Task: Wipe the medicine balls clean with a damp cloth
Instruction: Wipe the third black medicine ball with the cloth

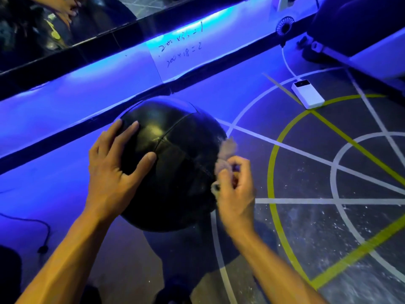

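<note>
Line-marked dark floor (306,227) beneath blue-lit wall (98,88).

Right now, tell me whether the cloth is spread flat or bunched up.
Bunched up. The cloth is crumpled in the right hand, pinched against the side of the ball; it looks motion-blurred.

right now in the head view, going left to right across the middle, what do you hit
left hand spread on the ball → black medicine ball → cloth → right hand gripping the cloth → yellow floor arc → white power bank, farther back
</note>
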{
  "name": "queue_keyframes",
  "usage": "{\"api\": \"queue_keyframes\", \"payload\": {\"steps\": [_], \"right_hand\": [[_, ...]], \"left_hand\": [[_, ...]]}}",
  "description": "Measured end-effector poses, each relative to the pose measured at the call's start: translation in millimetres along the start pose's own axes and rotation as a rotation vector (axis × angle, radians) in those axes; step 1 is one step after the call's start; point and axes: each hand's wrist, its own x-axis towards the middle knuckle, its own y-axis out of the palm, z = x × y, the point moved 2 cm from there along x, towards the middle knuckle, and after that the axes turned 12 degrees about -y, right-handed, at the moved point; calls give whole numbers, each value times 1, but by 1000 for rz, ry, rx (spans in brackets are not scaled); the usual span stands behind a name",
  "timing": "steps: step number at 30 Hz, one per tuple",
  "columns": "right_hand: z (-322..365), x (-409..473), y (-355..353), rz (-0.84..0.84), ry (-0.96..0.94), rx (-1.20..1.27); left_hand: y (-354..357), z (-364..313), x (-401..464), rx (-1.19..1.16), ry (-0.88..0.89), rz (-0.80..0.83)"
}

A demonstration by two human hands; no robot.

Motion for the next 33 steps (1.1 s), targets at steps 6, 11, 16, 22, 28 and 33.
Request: {"api": "queue_keyframes", "payload": {"steps": [6, 11, 16, 22, 28, 33], "right_hand": [[30, -9, 6, 165, -99, 81], [-5, -31, 3, 163, -162, -70], [-43, -25, -18, 70, 210, -49], [45, -56, 11, 371, -466, -144], [13, -13, 26, 603, -476, -222], [25, 15, 43, 475, -215, -190]], "left_hand": [[-7, 11, -28, -26, -48, -40], [-19, 22, -59, -48, -109, -36], [-35, 33, -71, -102, -108, -137], [-49, 3, -19, -36, 10, -21], [-43, 7, -22, 32, -37, 8], [-39, 7, -37, 39, -56, -35]]}}
